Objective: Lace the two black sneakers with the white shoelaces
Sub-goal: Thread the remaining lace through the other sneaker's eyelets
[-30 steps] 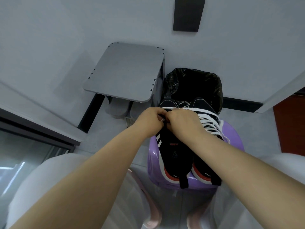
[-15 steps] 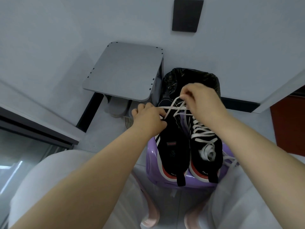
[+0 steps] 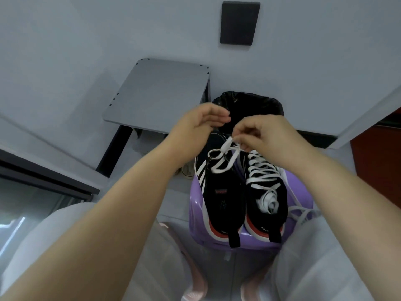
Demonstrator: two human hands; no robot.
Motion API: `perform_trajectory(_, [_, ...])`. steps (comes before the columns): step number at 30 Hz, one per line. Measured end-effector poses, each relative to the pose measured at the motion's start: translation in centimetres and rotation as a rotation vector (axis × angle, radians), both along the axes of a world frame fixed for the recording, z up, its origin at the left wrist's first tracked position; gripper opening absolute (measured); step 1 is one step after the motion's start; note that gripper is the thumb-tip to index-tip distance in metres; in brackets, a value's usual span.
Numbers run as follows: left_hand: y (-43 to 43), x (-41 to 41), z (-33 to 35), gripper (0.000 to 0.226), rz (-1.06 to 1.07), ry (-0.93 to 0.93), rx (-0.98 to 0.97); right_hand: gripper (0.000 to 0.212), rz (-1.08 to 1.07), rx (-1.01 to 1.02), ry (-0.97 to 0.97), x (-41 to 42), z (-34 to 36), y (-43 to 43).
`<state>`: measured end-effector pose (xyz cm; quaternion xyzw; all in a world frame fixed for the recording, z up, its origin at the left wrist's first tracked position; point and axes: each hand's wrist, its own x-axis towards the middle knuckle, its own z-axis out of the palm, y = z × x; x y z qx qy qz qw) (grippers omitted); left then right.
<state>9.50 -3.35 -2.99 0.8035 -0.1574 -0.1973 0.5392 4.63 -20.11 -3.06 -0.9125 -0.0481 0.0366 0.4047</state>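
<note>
Two black sneakers stand side by side on a purple stool [image 3: 303, 192], toes pointing away from me. The left sneaker [image 3: 221, 198] carries a white shoelace [image 3: 221, 158] only near its toe end. The right sneaker [image 3: 267, 192] is crossed by white lace along its length, with a bundled end lying in its opening. My right hand [image 3: 264, 133] pinches the left sneaker's lace just above the toes. My left hand [image 3: 199, 124] hovers above the left sneaker's toe, fingers together and pointing right; whether it grips the lace is unclear.
A black-lined waste bin [image 3: 249, 105] stands right behind the stool. A grey side table [image 3: 158, 92] is at the back left. My knees in light trousers frame the stool. A dark window frame [image 3: 43, 177] runs along the left.
My left hand has risen from the left sneaker's side to above its toe. My right hand has pulled the lace ends up over the toes. The view has shifted slightly.
</note>
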Motion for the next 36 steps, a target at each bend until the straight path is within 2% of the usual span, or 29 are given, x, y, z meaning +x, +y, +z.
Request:
perform_trajectory(2, [0.3,-0.2,1.0,0.034,-0.073,0.016,-0.056,0.012,-0.03,0.054,0.008,0.0,-0.3,0.1])
perform_trajectory(5, [0.4,-0.5,0.6,0.02,-0.162,-0.043,0.093,0.013,-0.087,0.145,-0.003,0.4,-0.5,0.1])
perform_trajectory(11, [-0.1,-0.6,-0.3,0.014,-0.07,-0.101,0.163,0.018,-0.1,0.301,0.008,0.4,-1.0,0.9])
perform_trajectory(17, [-0.2,-0.7,-0.1,0.008,0.007,-0.088,0.149,0.006,-0.153,0.499,0.009,0.4,-0.8,1.4])
perform_trajectory(18, [-0.1,-0.5,-0.1,0.008,0.05,-0.089,0.135,0.014,-0.167,0.517,0.027,0.5,-1.0,1.4])
perform_trajectory(19, [0.0,-0.3,-0.1,0.008,0.105,-0.081,0.101,0.03,-0.162,0.478,0.054,0.7,-1.3,1.3])
perform_trajectory(21, [0.3,0.2,0.2,0.007,0.21,-0.027,-0.008,0.071,-0.078,0.256,0.155,1.0,-2.2,1.3])
perform_trajectory(23, [0.4,0.2,0.8,0.009,0.264,0.069,-0.156,0.095,0.024,0.008,0.256,0.9,-3.5,1.9])
perform_trajectory(25, [0.2,-0.1,1.5,0.013,0.266,0.169,-0.309,0.094,0.057,-0.203,0.233,0.6,-5.0,2.8])
perform_trajectory(28, [0.3,-0.7,2.6,0.019,0.26,0.231,-0.415,0.092,0.0,-0.256,0.171,0.5,-6.1,3.6])
perform_trajectory(33, [1.9,-2.1,4.6,0.021,0.307,0.161,-0.386,0.082,-0.022,-0.399,0.094,0.5,-6.8,3.5])
perform_trajectory(36, [4.1,-3.1,5.8,0.023,0.32,0.14,-0.32,0.081,-0.02,-0.407,0.09,0.4,-7.1,3.5])
